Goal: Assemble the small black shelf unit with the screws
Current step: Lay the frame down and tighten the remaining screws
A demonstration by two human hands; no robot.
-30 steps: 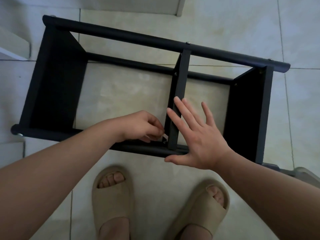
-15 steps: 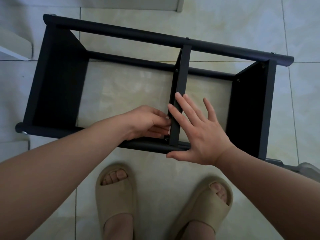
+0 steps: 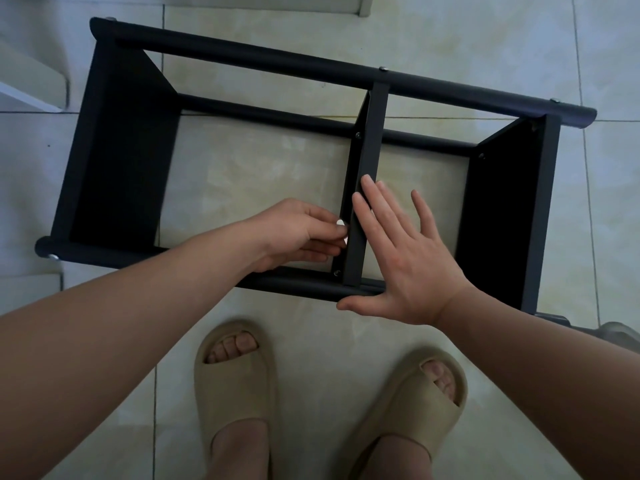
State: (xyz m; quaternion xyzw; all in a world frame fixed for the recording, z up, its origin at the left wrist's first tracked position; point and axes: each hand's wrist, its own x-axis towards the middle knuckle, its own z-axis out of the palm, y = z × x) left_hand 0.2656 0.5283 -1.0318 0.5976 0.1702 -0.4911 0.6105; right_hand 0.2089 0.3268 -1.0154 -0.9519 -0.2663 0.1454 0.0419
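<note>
Head view: left hand (image 3: 298, 233) curls indistinctly against shelf panel (image 3: 371, 150).

Level: dim, flat indoor light; cool grey-green cast
Source: diffuse, not in view; pale sheen on the floor tiles (image 3: 249, 174) inside the shelf unit (image 3: 277, 60), brighter toward the floor's far edge
Shadows: soft, no hard outlines; faint dark fringe on the floor round the sandals (image 3: 235, 375)
Blacks: shelf end panels crushed to near-black, surface detail lost
Highlights: two small white spots at the left hand (image 3: 298, 230) fingertips, blown out, cannot tell what they are; screw heads (image 3: 382, 68) give dull glints
Forearms: underexposed, muddy
Distortion: wide-angle; rails bow, tile joints curve toward left and right borders
Focus: centre crisp; corners slightly soft; no motion blur
</note>
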